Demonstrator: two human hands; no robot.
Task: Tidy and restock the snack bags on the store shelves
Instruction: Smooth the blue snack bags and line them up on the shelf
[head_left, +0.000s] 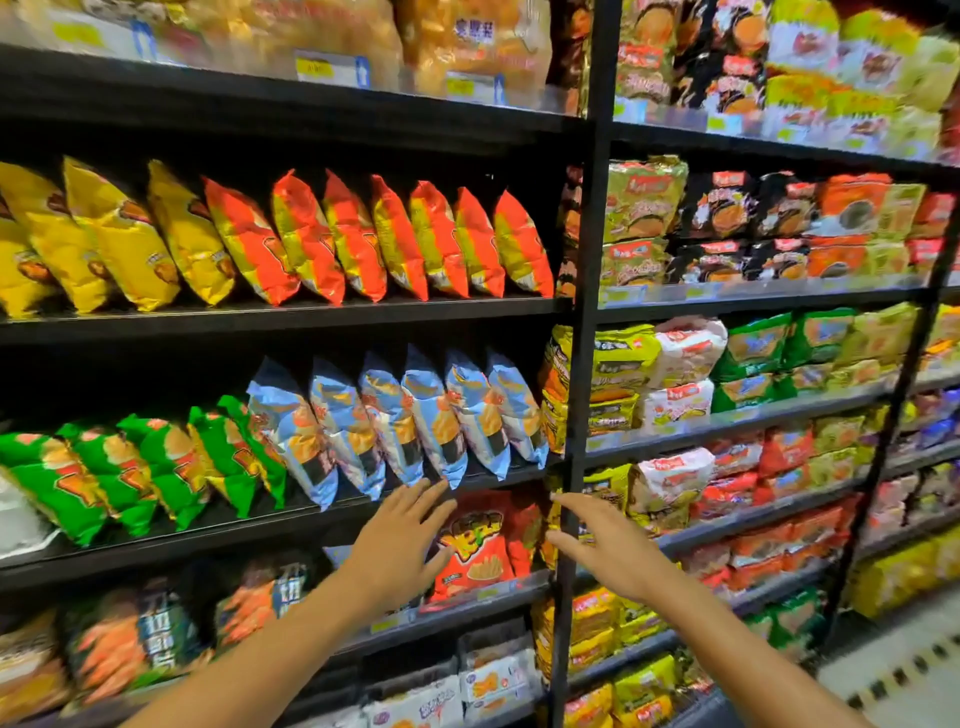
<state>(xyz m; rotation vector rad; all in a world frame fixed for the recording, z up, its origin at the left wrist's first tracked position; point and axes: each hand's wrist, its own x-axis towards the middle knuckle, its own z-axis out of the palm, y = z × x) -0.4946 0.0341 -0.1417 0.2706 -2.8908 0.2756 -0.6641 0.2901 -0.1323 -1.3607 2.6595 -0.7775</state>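
Both my hands reach toward the black store shelves. My left hand (400, 540) is open with fingers spread, its fingertips just under the row of light-blue snack bags (415, 421). My right hand (608, 545) is open too, fingers spread in front of the black upright post (574, 467). Between the hands stands a red snack bag (475, 545) with yellow lettering on the lower shelf; neither hand holds it. Green snack bags (130, 473) lean to the left of the blue ones. Orange-red bags (395, 239) and yellow bags (104, 234) fill the shelf above.
Instant-noodle packs (753, 364) fill the shelf bay right of the post. Dark carrot-print bags (130, 644) sit at the lower left. Bread bags (467, 41) lie on the top shelf. A strip of pale floor (909, 670) shows at the lower right.
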